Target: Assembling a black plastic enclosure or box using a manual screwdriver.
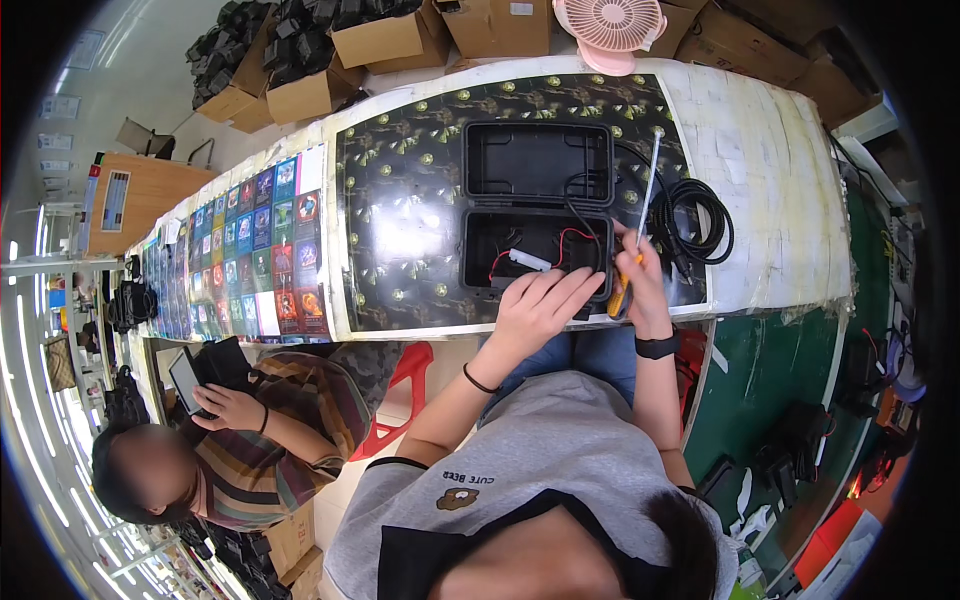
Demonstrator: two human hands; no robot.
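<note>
A black hard plastic case [470,245] lies on the table before me, its lid [540,165] tipped back on the far side. Inside the base, a white cylindrical part [530,260] sits among red wires [572,234] and black ones. My left hand [535,315] rests over the near edge of the case, fingers stretched out and their tips reaching inside. My right hand [645,285], at the case's right side, is closed around a screwdriver [622,285] with an orange-yellow handle. Its long metal shaft points away from me. My left thumb is hidden.
A coiled black cable [705,220] lies right of the case, on a dark patterned mat [400,200]. A pink fan [612,30] stands at the table's far edge. Cardboard boxes [390,45] line the back. To my left, a person [270,440] holds a black case.
</note>
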